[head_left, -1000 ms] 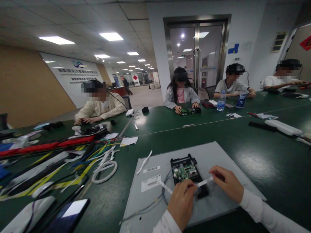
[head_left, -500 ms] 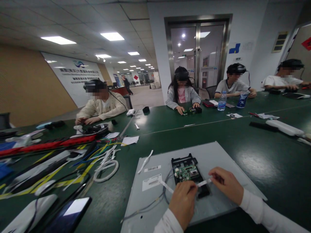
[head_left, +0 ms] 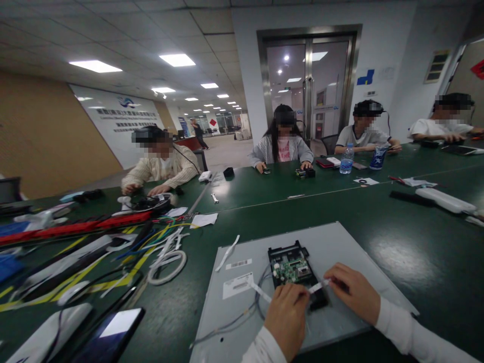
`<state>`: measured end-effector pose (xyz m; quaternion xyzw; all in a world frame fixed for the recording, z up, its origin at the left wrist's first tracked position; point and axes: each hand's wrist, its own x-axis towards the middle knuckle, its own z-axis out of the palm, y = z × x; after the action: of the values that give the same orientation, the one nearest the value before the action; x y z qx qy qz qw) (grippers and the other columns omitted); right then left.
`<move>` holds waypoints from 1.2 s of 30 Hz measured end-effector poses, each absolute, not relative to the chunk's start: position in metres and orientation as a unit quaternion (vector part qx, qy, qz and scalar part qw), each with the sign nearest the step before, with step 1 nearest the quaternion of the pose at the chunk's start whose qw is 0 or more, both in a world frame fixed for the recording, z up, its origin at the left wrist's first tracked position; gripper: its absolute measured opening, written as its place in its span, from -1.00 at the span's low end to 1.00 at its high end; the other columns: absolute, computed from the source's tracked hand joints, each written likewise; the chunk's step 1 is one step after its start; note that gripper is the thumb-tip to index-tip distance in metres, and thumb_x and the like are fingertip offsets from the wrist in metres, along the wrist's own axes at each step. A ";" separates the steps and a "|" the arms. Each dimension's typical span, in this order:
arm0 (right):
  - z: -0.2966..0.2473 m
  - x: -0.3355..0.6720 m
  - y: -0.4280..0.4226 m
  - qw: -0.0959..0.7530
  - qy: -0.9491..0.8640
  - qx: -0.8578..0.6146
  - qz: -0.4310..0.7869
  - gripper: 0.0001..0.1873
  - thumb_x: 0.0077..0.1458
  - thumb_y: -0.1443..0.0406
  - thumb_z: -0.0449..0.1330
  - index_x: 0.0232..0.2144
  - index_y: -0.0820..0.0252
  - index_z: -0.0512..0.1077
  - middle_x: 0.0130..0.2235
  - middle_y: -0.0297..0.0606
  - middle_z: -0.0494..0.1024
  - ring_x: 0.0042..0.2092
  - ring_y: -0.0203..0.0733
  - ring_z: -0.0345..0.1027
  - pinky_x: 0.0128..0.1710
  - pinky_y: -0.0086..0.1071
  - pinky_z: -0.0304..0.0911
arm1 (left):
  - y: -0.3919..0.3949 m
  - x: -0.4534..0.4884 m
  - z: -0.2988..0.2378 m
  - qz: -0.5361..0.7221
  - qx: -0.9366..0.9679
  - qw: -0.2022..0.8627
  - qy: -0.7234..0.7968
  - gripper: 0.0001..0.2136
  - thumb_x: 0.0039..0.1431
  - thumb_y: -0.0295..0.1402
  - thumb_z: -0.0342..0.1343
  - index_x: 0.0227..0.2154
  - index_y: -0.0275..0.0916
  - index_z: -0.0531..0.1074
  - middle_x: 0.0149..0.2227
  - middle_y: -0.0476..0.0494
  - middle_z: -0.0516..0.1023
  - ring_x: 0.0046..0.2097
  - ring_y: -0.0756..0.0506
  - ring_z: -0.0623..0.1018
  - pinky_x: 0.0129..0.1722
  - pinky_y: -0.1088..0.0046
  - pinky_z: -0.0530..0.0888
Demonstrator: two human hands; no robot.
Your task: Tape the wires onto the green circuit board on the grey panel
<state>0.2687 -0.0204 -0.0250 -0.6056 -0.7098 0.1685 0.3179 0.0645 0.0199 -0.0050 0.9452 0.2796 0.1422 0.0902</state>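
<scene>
A thin white flat strip, which looks like a ribbon cable, is stretched between my hands. My left hand pinches it near the front of a black plastic frame, and part of the strip runs out beyond that hand to the left. Pinched on the other end is my right hand, thumb and finger together. Just beyond the strip, a green circuit board sits in the black frame. Beneath everything lies a grey metal panel. Thin grey wires curve over the panel's left part.
Another white strip lies across the panel's upper left edge. Left of the panel are a coiled white cable, a phone and a red strip among tangled wires. Across the green table sit several co-workers; a water bottle stands there.
My hands keep nearly the same pinch on the strip; the whole view has shifted slightly. Across the table, a co-worker's hand has moved left with a small object.
</scene>
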 end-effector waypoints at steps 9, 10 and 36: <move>-0.026 0.269 -0.021 0.312 -0.720 -0.597 0.170 -0.80 0.01 0.41 -0.06 -0.39 0.15 0.35 -0.35 -0.30 0.32 -0.29 -0.31 0.22 -0.27 -0.41 0.13 | 0.019 0.064 -0.003 0.146 0.945 0.093 0.277 -0.74 -0.01 -0.54 -0.10 -0.23 -0.21 0.31 -0.22 -0.08 0.33 -0.17 -0.09 0.28 -0.16 0.30 0.27; -0.026 0.268 -0.021 0.310 -0.721 -0.596 0.169 -0.80 0.01 0.41 -0.06 -0.40 0.16 0.35 -0.35 -0.30 0.32 -0.29 -0.30 0.22 -0.27 -0.41 0.13 | 0.019 0.064 -0.003 0.147 0.945 0.092 0.276 -0.74 -0.01 -0.55 -0.10 -0.23 -0.21 0.31 -0.22 -0.08 0.33 -0.17 -0.09 0.28 -0.16 0.30 0.27; -0.024 0.266 -0.023 0.308 -0.722 -0.604 0.138 -0.75 -0.03 0.43 -0.05 -0.36 0.14 0.39 -0.23 -0.22 0.28 -0.18 -0.24 0.18 -0.17 -0.34 0.15 | 0.019 0.063 -0.001 0.162 0.948 0.060 0.268 -0.76 -0.04 -0.54 -0.08 -0.27 -0.23 0.33 -0.25 -0.09 0.34 -0.19 -0.08 0.30 -0.18 0.33 0.30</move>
<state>0.2664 -0.0231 -0.0236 -0.6043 -0.7217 0.1378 0.3084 0.0635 0.0186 -0.0012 0.9479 0.2679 0.1616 0.0597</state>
